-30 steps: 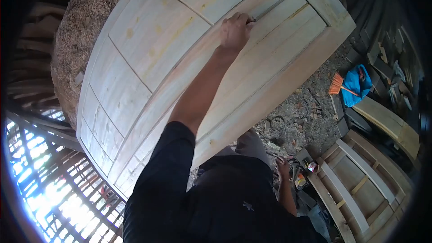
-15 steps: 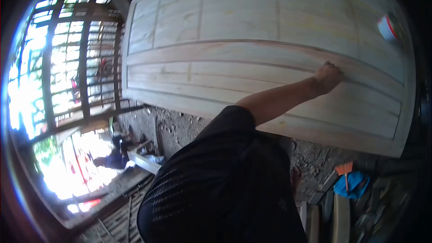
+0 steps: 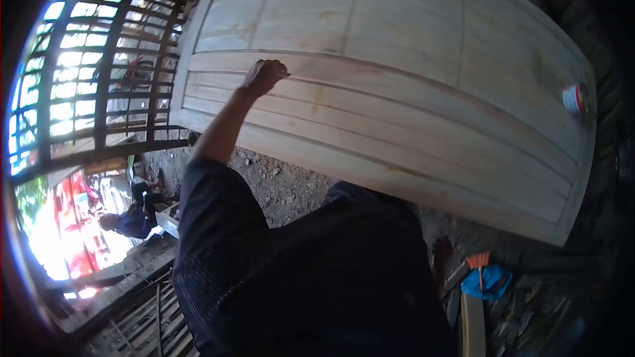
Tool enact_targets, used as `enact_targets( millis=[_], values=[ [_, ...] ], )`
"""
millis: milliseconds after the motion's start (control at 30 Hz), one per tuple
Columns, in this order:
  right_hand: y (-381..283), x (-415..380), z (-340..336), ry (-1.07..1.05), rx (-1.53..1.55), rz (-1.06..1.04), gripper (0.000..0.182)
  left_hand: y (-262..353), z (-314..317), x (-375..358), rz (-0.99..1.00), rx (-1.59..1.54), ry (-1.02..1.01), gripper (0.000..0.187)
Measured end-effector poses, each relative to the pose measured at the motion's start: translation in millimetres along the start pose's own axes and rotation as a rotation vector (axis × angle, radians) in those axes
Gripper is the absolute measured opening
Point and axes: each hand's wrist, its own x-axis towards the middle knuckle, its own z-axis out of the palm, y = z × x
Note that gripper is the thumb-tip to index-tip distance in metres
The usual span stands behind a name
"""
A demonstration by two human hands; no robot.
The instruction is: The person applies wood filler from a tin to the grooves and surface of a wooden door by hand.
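A large pale wooden panel door with grooved mouldings lies flat before me. My left hand reaches over its far left part, closed and pressed down along a moulding. Whatever the fingers hold is too small and hidden to name. Reddish-brown smears mark the wood along the mouldings near the hand. At the right end of the door stands a small white tin with a red rim. My right hand cannot be made out; a dim skin-toned shape beside my dark shirt may be a foot.
An orange brush and a blue plastic bag lie on the lower right, beside timber pieces. At left is a slatted wooden wall. Another person sits in the background at lower left.
My left hand has swept left along the door, from its right half to near its left end, and stays closed. The view and my body have shifted with it.
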Motion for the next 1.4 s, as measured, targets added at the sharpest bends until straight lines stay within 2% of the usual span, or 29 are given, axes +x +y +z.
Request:
enact_targets(
  millis=[33,67,100,133,167,200,233,267,300,367,400,433,467,533,600,667,733,767,800,833,900,1000,1033,1100,1133,1167,1267,1333,1400],
  values=[
    [-47.3,1.8,-25.9,-0.078,0.189,0.27,0.039,-0.8,-4.9,-4.8,0.015,-0.131,0.225,0.014],
    [-135.4,81.4,-45.7,-0.178,0.37,0.543,0.037,17.7,-0.9,-7.4,0.028,-0.258,0.443,0.012],
    [-188.4,102.9,-65.8,-0.203,0.37,0.513,0.037,55.2,-0.4,-10.8,-0.178,-0.537,0.544,0.012],
    [-236.5,127.8,-82.1,-0.204,0.472,0.417,0.037,102.7,-10.6,-11.4,-0.3,-0.735,0.502,0.012],
    [-274.4,153.4,-86.0,-0.197,0.571,0.323,0.037,140.1,4.7,-7.9,-0.307,-0.98,0.486,0.012],
    [-300.1,177.8,-80.8,-0.2,0.604,0.192,0.037,182.4,-9.1,-12.1,-0.298,-1.14,0.318,0.012],
    [-326.0,200.9,-76.8,-0.203,0.633,0.066,0.037,220.8,10.1,-12.7,-0.271,-1.473,0.272,0.012],
    [-375.9,222.5,-78.2,-0.088,0.704,-0.044,0.036,260.2,12.4,-14.5,-0.171,-1.825,0.332,0.015],
    [-420.1,241.7,-78.2,0.028,0.775,-0.153,0.036,289.3,3.4,-20.3,-0.244,-1.891,0.305,0.016],
    [-432.7,276.2,-60.7,-0.036,0.988,-0.22,0.03,325.9,-6.8,-27.7,-0.299,-1.97,0.287,0.017],
    [-428.8,283.5,-59.3,-0.034,0.973,-0.233,0.03,339.4,-7.5,-29.2,-0.372,-2.057,0.358,0.017],
    [-424.3,288.7,-58.9,-0.134,0.967,-0.201,0.027,348.6,-8.2,-29.3,-0.45,-2.138,0.43,0.017],
    [-419.3,293.8,-60.5,-0.236,0.96,-0.17,0.025,352.9,-8.5,-28.7,-0.443,-2.145,0.447,0.017],
    [-416.5,294.3,-65.8,-0.272,1.012,-0.142,0.02,357.9,-2.4,-32.6,-0.404,-2.084,0.518,0.018],
    [-406.3,299.2,-64.1,-0.251,1.055,-0.196,0.02,361.9,5.0,-36.4,-0.362,-2.124,0.505,0.019],
    [-380.6,315.7,-71.0,-0.3,0.842,-0.308,0.019,370.7,9.7,-41.8,-0.575,-1.873,0.322,0.028],
    [-344.9,347.8,-95.9,-0.119,0.405,-0.404,0.016,386.3,-11.0,-49.7,-0.574,-1.783,0.352,0.044],
    [-319.0,369.2,-104.2,-0.057,0.327,-0.416,0.014,387.1,11.8,-58.1,-0.589,-1.774,0.352,0.056],
    [-289.7,390.7,-111.4,0.002,0.25,-0.437,0.013,389.7,4.8,-70.5,-0.648,-1.757,0.382,0.058],
    [-262.1,408.2,-120.0,0.011,0.226,-0.424,0.013,390.0,8.1,-85.9,-0.73,-1.756,0.402,0.058],
    [-219.4,431.7,-135.3,0.064,-0.049,-0.697,0.014,389.9,19.4,-120.8,-0.877,-1.73,0.47,0.056],
    [-206.0,435.5,-146.2,-0.054,-0.134,-0.783,0.015,392.8,49.0,-175.1,-1.085,-1.594,0.62,0.051],
    [-193.9,437.0,-151.2,-0.061,-0.134,-0.787,0.015,399.4,52.1,-188.4,-1.093,-1.595,0.623,0.051],
    [-164.8,442.4,-170.2,-0.079,-0.271,-0.798,0.011,405.3,53.9,-218.5,-1.335,-1.602,0.829,0.045],
    [-147.8,445.0,-178.8,-0.083,-0.27,-0.805,0.011,409.8,59.8,-232.9,-1.354,-1.582,0.871,0.045],
    [-146.9,447.3,-176.6,-0.087,-0.262,-0.831,0.011,413.7,70.0,-247.7,-1.388,-1.559,0.904,0.043],
    [-217.8,445.9,-125.7,-0.074,-0.202,-0.919,0.011,424.9,84.4,-269.9,-1.507,-1.552,1.019,0.039],
    [-285.7,453.5,-72.4,-0.102,-0.113,-0.983,0.011,424.4,102.4,-271.6,-1.463,-1.565,1.117,0.039],
    [-338.0,458.1,-36.9,-0.105,-0.183,-1.055,0.011,422.3,111.2,-275.6,-1.534,-1.433,1.027,0.038]
  ],
)
